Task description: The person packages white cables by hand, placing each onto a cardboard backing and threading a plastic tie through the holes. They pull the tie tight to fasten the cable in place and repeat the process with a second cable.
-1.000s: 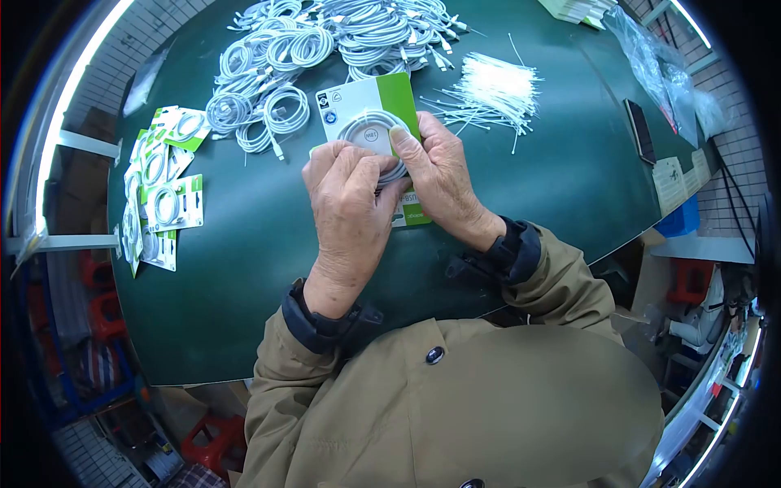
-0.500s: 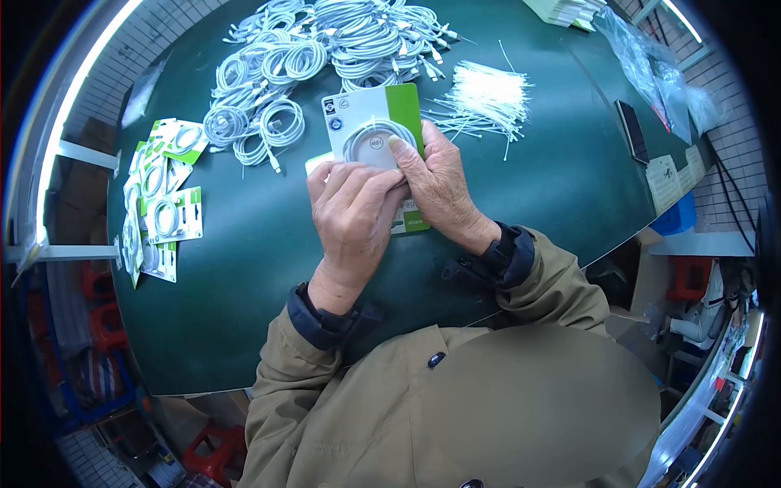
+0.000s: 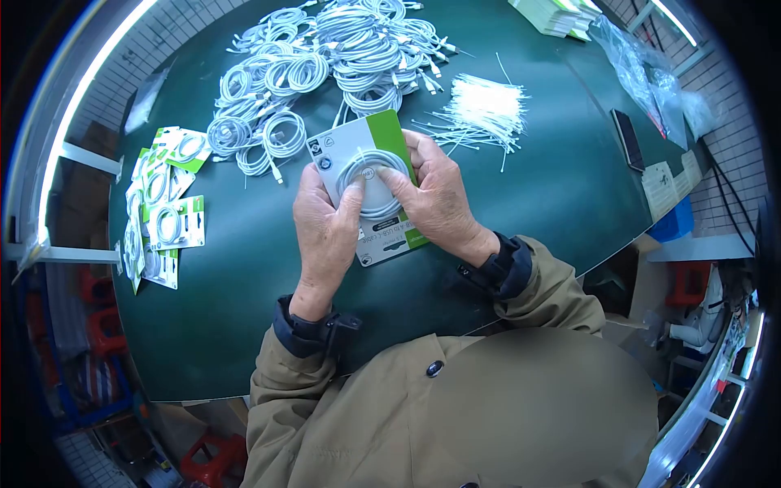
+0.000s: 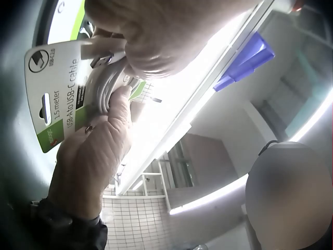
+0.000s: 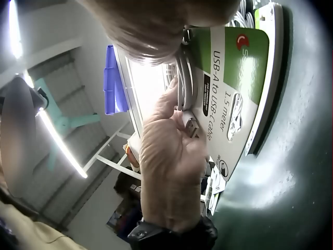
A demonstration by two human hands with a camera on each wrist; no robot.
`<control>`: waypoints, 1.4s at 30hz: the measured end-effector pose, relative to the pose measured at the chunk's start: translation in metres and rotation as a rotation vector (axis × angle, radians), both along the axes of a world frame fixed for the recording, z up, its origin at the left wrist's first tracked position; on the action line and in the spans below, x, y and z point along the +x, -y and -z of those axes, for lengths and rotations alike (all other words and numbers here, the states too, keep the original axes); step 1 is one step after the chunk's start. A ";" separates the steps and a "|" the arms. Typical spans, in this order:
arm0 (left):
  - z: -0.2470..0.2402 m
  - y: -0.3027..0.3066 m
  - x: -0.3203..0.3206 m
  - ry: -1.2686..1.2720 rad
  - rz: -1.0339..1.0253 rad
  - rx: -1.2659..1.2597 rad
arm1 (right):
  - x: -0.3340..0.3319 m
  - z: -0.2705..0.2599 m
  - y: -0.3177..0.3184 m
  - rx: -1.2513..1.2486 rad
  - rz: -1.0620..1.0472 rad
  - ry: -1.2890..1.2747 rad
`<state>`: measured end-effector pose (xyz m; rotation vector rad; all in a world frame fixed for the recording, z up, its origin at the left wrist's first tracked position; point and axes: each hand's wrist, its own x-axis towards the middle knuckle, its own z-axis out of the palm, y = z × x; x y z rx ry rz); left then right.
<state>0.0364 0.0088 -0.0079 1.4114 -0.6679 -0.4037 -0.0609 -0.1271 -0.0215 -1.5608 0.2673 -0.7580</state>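
Note:
A white and green packaging card (image 3: 382, 236) with a coiled white USB cable (image 3: 368, 183) on its face is held between both hands above the green table (image 3: 244, 285). My left hand (image 3: 329, 215) grips the card's left edge, its thumb lying on the coil. My right hand (image 3: 427, 191) grips the right edge, its fingers curled over the coil. The left wrist view shows the card (image 4: 52, 94), printed "USB-A to USB-C Cable", with the coil (image 4: 101, 91) against it. In the right wrist view a metal USB plug (image 5: 190, 126) lies by the left hand's thumb on the card (image 5: 234, 88).
A heap of coiled white cables (image 3: 325, 57) lies at the far side, with a bundle of white ties (image 3: 484, 102) to its right. Finished carded cables (image 3: 163, 203) are spread at the left. A phone (image 3: 628, 138), plastic bags (image 3: 651, 65) and stacked cards (image 3: 561, 12) sit at the right.
The left hand has slid off the coil to the card's left edge. The card has turned anticlockwise and its lower printed part now shows.

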 end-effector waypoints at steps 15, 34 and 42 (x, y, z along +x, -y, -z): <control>-0.013 -0.010 -0.015 0.110 -0.065 0.043 | -0.001 0.001 0.013 0.106 -0.126 -0.050; 0.013 -0.012 -0.025 0.641 -0.098 0.164 | -0.007 0.004 -0.005 0.217 -0.057 0.059; 0.000 -0.010 -0.027 0.522 -0.155 0.032 | -0.007 -0.002 -0.002 0.181 -0.048 0.035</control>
